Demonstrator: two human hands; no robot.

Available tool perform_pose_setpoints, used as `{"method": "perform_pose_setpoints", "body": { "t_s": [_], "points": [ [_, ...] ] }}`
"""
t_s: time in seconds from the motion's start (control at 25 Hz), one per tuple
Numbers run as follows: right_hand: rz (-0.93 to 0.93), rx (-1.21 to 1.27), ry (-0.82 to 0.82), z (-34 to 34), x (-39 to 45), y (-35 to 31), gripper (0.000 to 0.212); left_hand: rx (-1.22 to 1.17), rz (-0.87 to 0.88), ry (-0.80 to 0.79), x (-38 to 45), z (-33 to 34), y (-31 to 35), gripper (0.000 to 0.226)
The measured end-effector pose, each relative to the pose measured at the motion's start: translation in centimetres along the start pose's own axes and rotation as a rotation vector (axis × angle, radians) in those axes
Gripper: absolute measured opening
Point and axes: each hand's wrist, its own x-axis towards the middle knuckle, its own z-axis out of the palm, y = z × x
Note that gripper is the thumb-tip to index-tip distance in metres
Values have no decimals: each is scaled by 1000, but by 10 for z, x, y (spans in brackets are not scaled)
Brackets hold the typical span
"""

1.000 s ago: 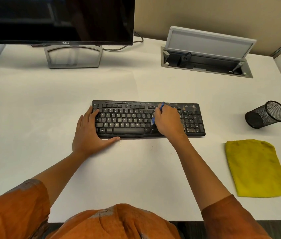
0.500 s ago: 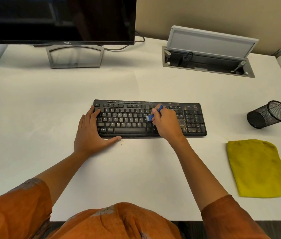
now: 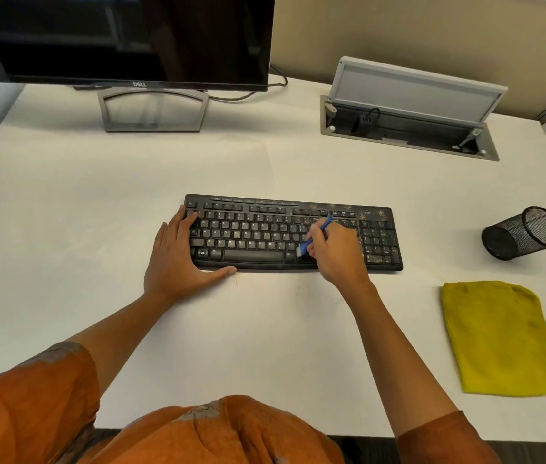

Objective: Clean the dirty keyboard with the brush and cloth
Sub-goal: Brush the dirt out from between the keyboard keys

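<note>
A black keyboard (image 3: 255,236) with dusty, speckled keys lies in the middle of the white desk. My right hand (image 3: 337,254) grips a small blue brush (image 3: 312,237) like a pen, its pale bristles down on the bottom key row right of the space bar. My left hand (image 3: 178,262) rests flat on the keyboard's left end, fingers over the edge keys, thumb along the front edge. A folded yellow cloth (image 3: 499,336) lies on the desk to the right, apart from both hands.
A black mesh pen cup (image 3: 526,232) lies tipped on its side right of the keyboard. A dark monitor (image 3: 131,38) on a grey stand sits at the back left. An open cable box (image 3: 409,125) is set into the desk at the back right.
The brush swept up to the middle key rows, then came back down to the bottom row. My left hand stayed in place on the keyboard's left end.
</note>
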Motion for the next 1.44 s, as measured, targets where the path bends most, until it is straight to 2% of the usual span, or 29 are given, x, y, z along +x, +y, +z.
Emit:
{"method": "perform_pose_setpoints", "body": {
  "t_s": [0.08,0.24,0.4,0.56,0.72,0.88,0.96,1.08,1.16,1.28,1.44],
  "points": [
    [-20,97,75,4,-6,-3,34,3,1,1,0,0,0,120],
    [-43,-94,-3,5,-12,-8,37,-3,-10,3,-1,-1,2,120],
    [-45,-12,102,5,-13,-10,36,-17,-9,6,-2,-2,3,120],
    [-51,-175,-11,6,-17,-11,37,-21,-8,6,-2,-3,5,120],
    [-40,-56,84,7,-18,-16,36,-15,-8,3,-3,-3,5,120],
    [26,-234,-70,11,-19,-10,37,6,0,1,-2,-2,3,119],
    [74,-118,-35,2,-14,-6,38,35,11,3,-2,-1,1,120],
    [66,78,104,-15,0,-2,32,104,71,22,4,1,7,125],
    [36,184,154,-20,11,-4,24,151,170,-33,16,5,26,129],
    [-15,203,172,-16,26,-14,17,232,286,-194,44,15,64,139],
    [-34,127,152,-5,34,-21,25,327,267,-415,76,32,87,153]
  ]
}}
